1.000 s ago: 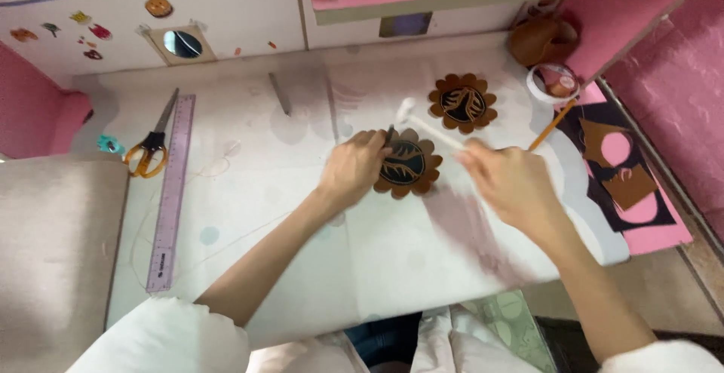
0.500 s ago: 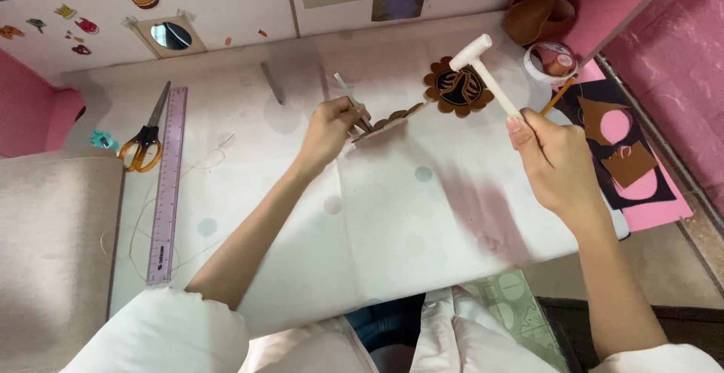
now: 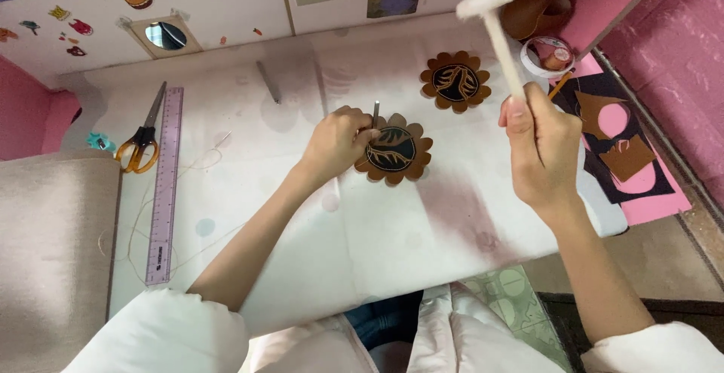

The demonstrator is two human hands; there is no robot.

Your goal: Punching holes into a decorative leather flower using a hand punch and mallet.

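Brown leather, cut as a scalloped flower piece [image 3: 394,153] with a dark leaf pattern, lies flat near the middle of the bench [image 3: 392,245]. The left hand [image 3: 337,141] rests on its left edge, fingers pinched narrow around a thin metal punch [image 3: 375,113] that stands about upright on the piece's far rim. The right hand [image 3: 540,145] is closed in a fist around the handle of a white mallet [image 3: 494,22], raised well above and to the right of the punch.

The main risk, as I judge it, is the mallet landing off the small punch head and hitting the left fingers beside it. A tilted punch could skid and scar the pattern. The piece is only pressed down by hand, so a blow could shift it. A second flower piece [image 3: 455,81] lies further off and looks safe.
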